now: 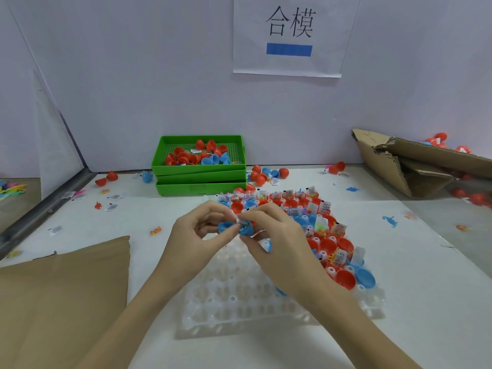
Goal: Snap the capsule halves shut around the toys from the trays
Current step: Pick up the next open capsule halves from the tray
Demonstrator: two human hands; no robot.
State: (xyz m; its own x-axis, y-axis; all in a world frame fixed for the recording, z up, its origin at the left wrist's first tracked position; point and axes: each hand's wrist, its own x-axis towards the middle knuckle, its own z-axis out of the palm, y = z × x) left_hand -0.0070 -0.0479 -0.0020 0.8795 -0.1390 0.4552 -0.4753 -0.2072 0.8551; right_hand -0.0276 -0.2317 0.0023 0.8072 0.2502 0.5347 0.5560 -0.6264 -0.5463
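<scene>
Small toy-packing workstation, factory-style. White bench walled by plain partition panels (159,75), printed station sign (288,35) taped above. Stacked green trays (199,173) of capsule halves, clear moulded holding tray (239,302), torn cardboard boxes (415,166), loose barcode slips (55,230) scattered about.

Evenly and softly lit from overhead, bright, without glare. Only faint shadows under the forearms on the white tabletop (415,262). Wide-angle bending toward 3 and 9 o'clock, curving the wall edges. Slightly soft throughout, blurrier at the corners and around the clear tray (239,310).
</scene>
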